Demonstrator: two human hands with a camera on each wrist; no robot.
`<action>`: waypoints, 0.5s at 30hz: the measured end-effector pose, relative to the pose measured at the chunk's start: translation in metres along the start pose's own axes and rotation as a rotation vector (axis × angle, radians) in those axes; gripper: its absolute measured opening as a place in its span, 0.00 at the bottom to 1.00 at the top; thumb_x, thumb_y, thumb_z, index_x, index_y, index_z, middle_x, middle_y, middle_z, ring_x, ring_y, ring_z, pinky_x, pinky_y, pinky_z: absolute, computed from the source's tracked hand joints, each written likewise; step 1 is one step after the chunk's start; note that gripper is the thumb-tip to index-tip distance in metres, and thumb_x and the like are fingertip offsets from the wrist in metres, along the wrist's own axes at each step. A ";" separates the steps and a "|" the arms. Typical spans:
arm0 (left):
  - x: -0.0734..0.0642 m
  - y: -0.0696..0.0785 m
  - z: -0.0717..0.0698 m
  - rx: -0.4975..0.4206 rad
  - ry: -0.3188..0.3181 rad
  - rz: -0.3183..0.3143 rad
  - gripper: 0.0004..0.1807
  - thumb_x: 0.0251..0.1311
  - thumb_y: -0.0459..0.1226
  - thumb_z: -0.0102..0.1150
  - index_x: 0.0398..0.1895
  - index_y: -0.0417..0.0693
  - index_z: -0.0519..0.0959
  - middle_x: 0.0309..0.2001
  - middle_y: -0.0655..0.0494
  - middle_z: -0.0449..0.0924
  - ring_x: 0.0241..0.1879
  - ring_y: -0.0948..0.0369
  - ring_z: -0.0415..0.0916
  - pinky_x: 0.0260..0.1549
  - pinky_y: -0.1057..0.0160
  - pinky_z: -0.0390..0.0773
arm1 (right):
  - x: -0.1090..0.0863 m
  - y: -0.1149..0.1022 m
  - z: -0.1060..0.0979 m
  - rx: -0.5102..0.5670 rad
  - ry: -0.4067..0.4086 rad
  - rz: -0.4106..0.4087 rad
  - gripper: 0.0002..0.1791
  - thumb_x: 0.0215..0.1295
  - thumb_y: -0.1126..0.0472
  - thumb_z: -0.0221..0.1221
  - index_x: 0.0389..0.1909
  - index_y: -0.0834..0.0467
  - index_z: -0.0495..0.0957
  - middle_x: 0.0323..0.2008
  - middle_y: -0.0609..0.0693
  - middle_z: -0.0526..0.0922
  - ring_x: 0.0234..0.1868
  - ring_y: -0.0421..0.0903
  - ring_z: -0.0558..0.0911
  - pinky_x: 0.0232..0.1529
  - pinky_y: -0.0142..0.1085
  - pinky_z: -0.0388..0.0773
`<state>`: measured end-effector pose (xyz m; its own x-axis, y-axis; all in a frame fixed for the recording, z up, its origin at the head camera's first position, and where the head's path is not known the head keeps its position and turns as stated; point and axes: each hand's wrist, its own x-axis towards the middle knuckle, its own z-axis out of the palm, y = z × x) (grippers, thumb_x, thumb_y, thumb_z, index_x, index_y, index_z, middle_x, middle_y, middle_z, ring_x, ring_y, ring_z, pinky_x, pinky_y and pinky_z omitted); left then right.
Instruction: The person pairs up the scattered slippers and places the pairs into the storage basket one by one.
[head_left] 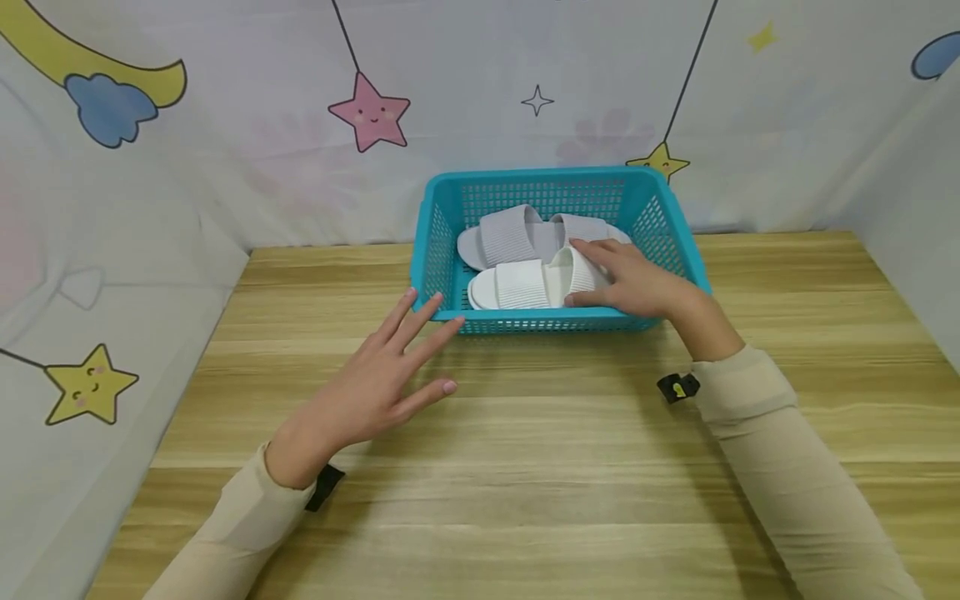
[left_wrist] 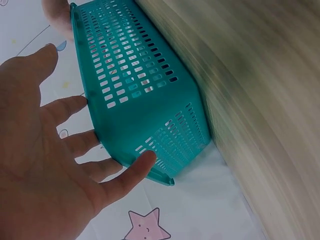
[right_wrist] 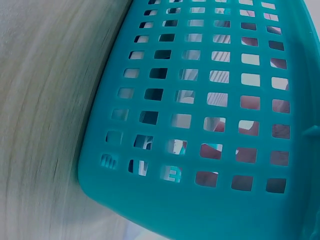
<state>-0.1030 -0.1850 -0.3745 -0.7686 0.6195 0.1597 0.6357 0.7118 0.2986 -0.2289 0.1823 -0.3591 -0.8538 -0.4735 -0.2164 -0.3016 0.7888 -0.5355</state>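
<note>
A turquoise plastic basket (head_left: 555, 316) stands at the back of the wooden table. Inside, a pair of pale grey slippers (head_left: 506, 237) lies along the far side, with white slippers (head_left: 521, 285) in front. My right hand (head_left: 626, 279) reaches over the near rim and grips the right-hand white slipper by its ribbed strap, thumb on the near side and fingers on the far side. In the right wrist view the basket wall (right_wrist: 200, 210) hides most of that hand. My left hand (head_left: 367, 383) has its fingers spread, fingertips right at the basket's front left corner (left_wrist: 115, 130).
The wooden table (head_left: 480, 483) extends in front of and beside the basket. A white cloth backdrop (head_left: 465, 100) printed with stars rises just behind it and along the sides. Each wrist carries a small black camera mount (head_left: 678, 387).
</note>
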 end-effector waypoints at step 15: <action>0.000 0.002 -0.002 0.062 -0.013 -0.072 0.44 0.75 0.57 0.58 0.87 0.59 0.54 0.87 0.48 0.44 0.86 0.43 0.33 0.66 0.25 0.66 | -0.018 -0.002 0.013 -0.252 0.611 -0.324 0.36 0.69 0.49 0.68 0.75 0.56 0.74 0.73 0.61 0.74 0.74 0.64 0.70 0.74 0.64 0.63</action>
<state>-0.1020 -0.1845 -0.3720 -0.8117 0.5701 0.1274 0.5825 0.7735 0.2500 -0.2074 0.1844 -0.3645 -0.7670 -0.4534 0.4541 -0.6049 0.7470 -0.2758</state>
